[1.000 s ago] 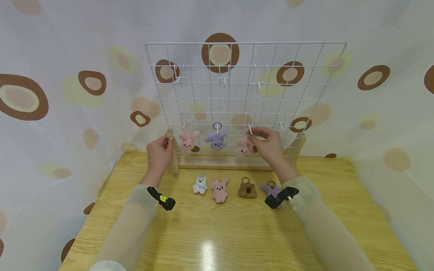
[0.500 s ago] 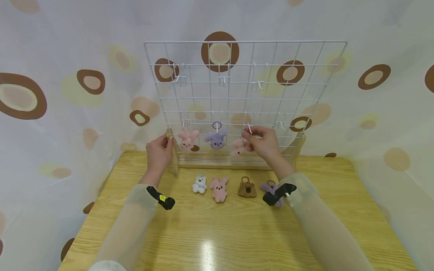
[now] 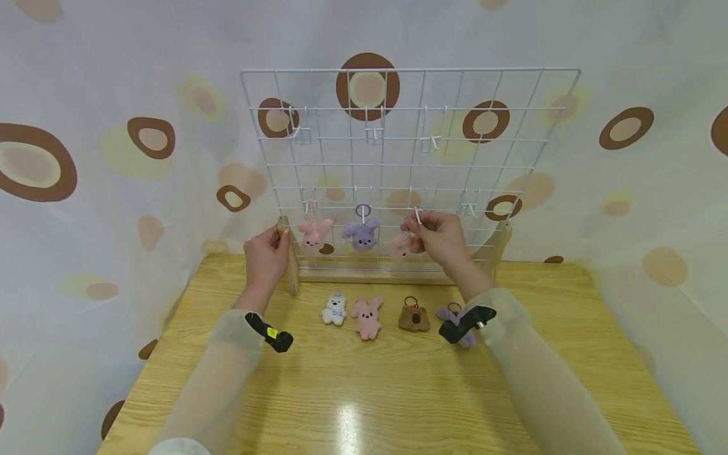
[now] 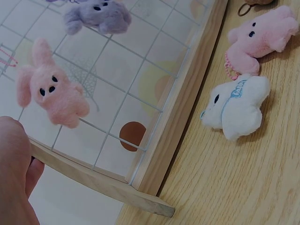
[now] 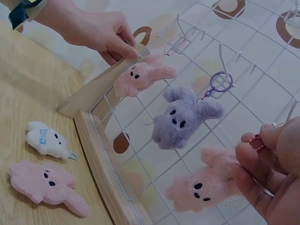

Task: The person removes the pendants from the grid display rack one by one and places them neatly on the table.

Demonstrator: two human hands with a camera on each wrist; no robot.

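Observation:
My right hand point(image 3: 443, 239) pinches the pink bead chain point(image 5: 255, 142) of a pink bunny plush keychain point(image 5: 201, 187), just beside a white hook point(image 3: 418, 216) on the wire grid. Whether the chain is on that hook cannot be told. With my left hand point(image 3: 266, 253) I grip the top of the left wooden upright point(image 3: 292, 268) of the grid's stand. Another pink bunny plush point(image 4: 55, 89) and a purple bunny plush point(image 5: 187, 117) with a purple ring hang from hooks to the left of the held one.
On the wooden table lie a white plush point(image 3: 333, 311), a pink bunny plush point(image 3: 368, 319), a brown bear plush point(image 3: 414, 317) and a purple plush point(image 3: 467, 340) partly behind the wrist camera. The white wire grid point(image 3: 398, 165) carries bare hooks above and at lower right.
My right hand has shifted slightly left with the pink bunny plush, which swung and turned a little. My left hand stays on the upright.

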